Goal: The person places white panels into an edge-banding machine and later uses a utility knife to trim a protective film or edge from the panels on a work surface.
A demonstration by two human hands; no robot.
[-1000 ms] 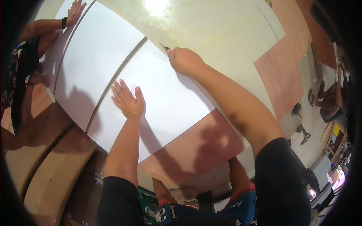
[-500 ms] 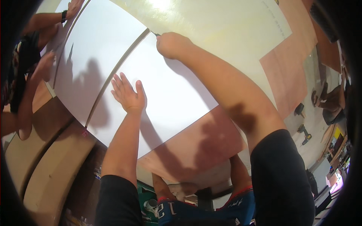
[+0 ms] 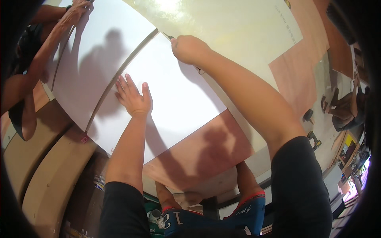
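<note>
My left hand lies flat with fingers spread on a white sheet, its fingertips close to a long narrow grey-brown strip. At the far end of that strip, my right hand is closed around a utility knife. The knife's thin pointed tip is just right of the strip's end, by the sheet's far edge; whether it touches the sheet I cannot tell. Most of the handle is hidden in my fist. A second white sheet lies on the strip's left side.
A co-worker's hands are at another strip at the far left. Reddish-brown board shows at the near side, and a pale yellowish sheet spreads to the right. A cordless drill lies on the floor; another person crouches beyond.
My right hand with the knife has shifted a little to the right, away from the strip's end. My left hand stays flat. The co-worker's hands have come together at the far left strip.
</note>
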